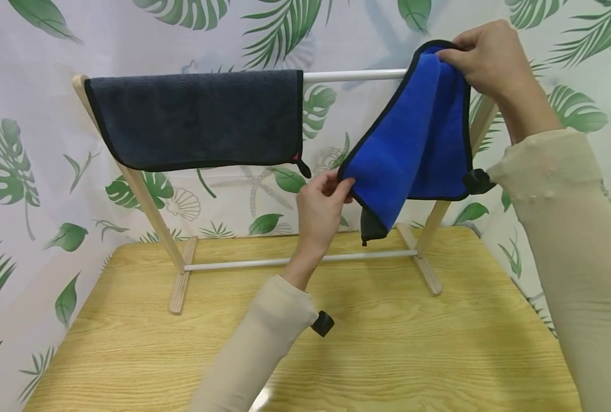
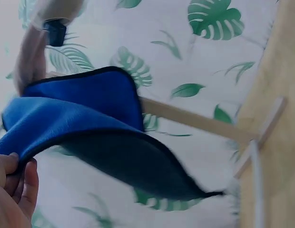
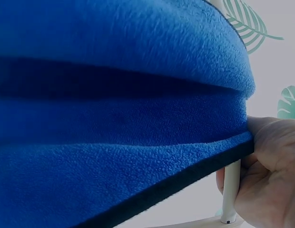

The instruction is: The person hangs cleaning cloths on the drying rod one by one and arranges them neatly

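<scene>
A blue towel (image 1: 400, 137) with black edging and a dark grey reverse hangs at the right part of the rack's white top rail (image 1: 357, 75). My right hand (image 1: 493, 60) pinches its upper edge near the rail's right end. Lower down, my left hand (image 1: 323, 203) grips the towel's left edge between thumb and fingers, pulling that side out to the left. In the left wrist view the towel's dark underside (image 2: 133, 161) faces down, with a small loop at its corner. The right wrist view shows folds of blue pile (image 3: 138, 118) running up to the right hand (image 3: 276, 166).
A dark grey towel (image 1: 197, 120) lies folded over the left part of the rail. The rack's wooden side frame (image 1: 153, 217) and white lower bar (image 1: 243, 264) stand on a wood-grain table (image 1: 377, 343). Behind it hangs a leaf-patterned backdrop (image 1: 22, 91).
</scene>
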The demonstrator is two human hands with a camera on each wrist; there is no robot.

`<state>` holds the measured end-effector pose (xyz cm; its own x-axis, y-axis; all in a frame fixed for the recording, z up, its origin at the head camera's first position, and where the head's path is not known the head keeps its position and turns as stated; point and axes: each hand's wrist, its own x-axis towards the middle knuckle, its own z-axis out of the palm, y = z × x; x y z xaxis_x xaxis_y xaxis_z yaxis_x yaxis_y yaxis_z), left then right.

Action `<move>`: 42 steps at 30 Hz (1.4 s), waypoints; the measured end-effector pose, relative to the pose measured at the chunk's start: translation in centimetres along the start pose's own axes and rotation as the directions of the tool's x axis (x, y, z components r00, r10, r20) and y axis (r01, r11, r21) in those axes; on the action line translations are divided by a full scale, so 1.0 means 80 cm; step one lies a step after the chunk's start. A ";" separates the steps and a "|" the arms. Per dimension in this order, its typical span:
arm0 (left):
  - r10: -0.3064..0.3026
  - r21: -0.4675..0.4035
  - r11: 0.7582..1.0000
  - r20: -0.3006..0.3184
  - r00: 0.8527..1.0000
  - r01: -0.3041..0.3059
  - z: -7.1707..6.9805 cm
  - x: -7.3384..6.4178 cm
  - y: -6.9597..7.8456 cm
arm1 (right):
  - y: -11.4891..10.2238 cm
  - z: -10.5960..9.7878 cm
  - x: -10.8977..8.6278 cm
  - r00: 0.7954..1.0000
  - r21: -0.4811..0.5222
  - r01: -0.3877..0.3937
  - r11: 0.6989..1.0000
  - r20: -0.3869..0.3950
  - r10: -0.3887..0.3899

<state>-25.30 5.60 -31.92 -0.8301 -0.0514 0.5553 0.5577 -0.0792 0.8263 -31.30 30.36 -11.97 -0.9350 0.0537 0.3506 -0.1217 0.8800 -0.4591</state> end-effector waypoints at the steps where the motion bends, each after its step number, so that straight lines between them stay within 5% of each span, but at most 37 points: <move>1: 0.022 0.015 1.000 -0.001 1.000 -0.022 -0.004 0.005 0.007 | 0.000 0.000 0.000 1.000 -0.004 0.002 1.000 -0.002 -0.002; 8: 0.173 0.178 0.967 0.059 0.983 -0.181 -0.025 0.050 0.061 | 0.002 -0.002 0.000 1.000 -0.016 0.015 1.000 -0.017 -0.015; 17: 0.252 0.345 0.902 0.072 0.965 -0.261 -0.042 0.102 0.111 | 0.005 -0.001 0.000 1.000 -0.030 0.017 0.999 -0.016 -0.018; 27: 0.394 0.473 0.776 0.154 0.906 -0.417 -0.047 0.146 0.147 | 0.003 -0.003 -0.002 1.000 -0.023 0.018 1.000 -0.022 -0.019; 31: 0.345 0.561 0.740 0.156 0.925 -0.371 -0.050 0.160 0.154 | 0.001 -0.003 -0.001 1.000 -0.014 0.008 1.000 -0.025 -0.008; 37: 0.285 0.717 0.640 0.113 0.952 -0.277 -0.057 0.173 0.150 | -0.001 -0.002 -0.004 1.000 -0.001 0.004 1.000 -0.026 -0.004; 42: 0.238 0.753 0.619 0.092 0.967 -0.223 -0.059 0.177 0.144 | -0.003 -0.001 -0.005 0.999 0.003 -0.001 1.000 -0.032 0.001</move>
<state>-30.63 -0.76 -14.95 -0.6701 0.0226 0.7419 0.5315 0.7123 0.4583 -30.85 30.19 -11.93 -0.9241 0.0692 0.3759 -0.1220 0.8786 -0.4618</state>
